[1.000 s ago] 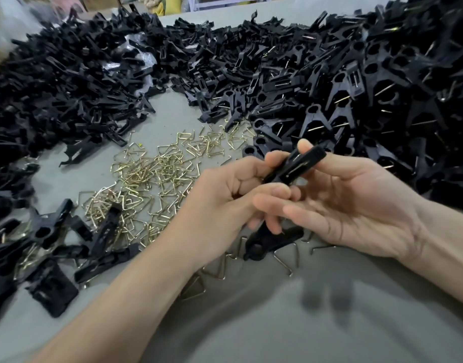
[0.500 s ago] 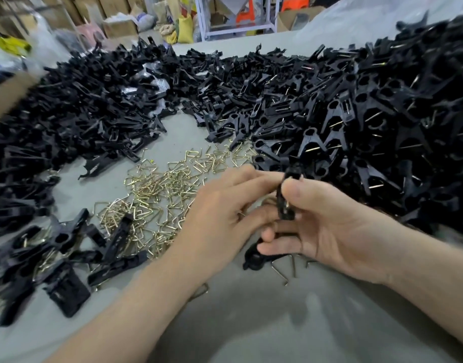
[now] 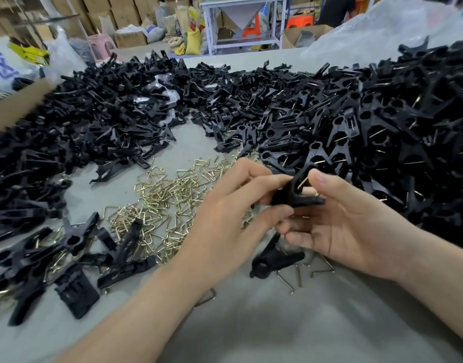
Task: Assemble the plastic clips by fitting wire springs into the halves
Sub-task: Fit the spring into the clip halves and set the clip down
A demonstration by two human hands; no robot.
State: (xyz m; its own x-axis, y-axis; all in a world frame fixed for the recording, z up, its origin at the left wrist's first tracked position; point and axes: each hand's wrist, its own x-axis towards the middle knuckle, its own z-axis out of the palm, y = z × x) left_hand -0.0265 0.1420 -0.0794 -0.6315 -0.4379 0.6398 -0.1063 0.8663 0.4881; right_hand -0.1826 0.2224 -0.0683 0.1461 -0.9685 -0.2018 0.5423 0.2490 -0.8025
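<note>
Since half a second ago, the clip (image 3: 290,197) between the hands has turned from an upright, edge-on pose to a sideways one. We now see its two halves spread in a V, with a wire spring (image 3: 302,182) crossing the gap. The view has also lifted, so more of the room behind appears.

Nearest us, both forearms reach over the grey table (image 3: 251,331) in the lower half of the frame. The left hand (image 3: 233,218) pinches the clip's left end between thumb and curled fingers. The right hand (image 3: 350,226) holds the right end: its thumb presses on top, just beside the spring, and its fingers curl underneath. The clip is held above the table, right of frame centre.

Directly below the hands a black piece (image 3: 275,258) lies on the table, with a few loose bent wires (image 3: 285,282) just beside it. At lower left lies a small cluster of black clip parts (image 3: 68,247). Beyond it, left of the hands, we see a heap of brass springs (image 3: 167,195).

Farther back, a pile of black halves (image 3: 81,121) fills the left and a pile of finished clips (image 3: 382,121) fills the right. At the top of the frame stand cardboard boxes (image 3: 99,6), yellow sacks (image 3: 192,41) and a white frame (image 3: 247,42).
</note>
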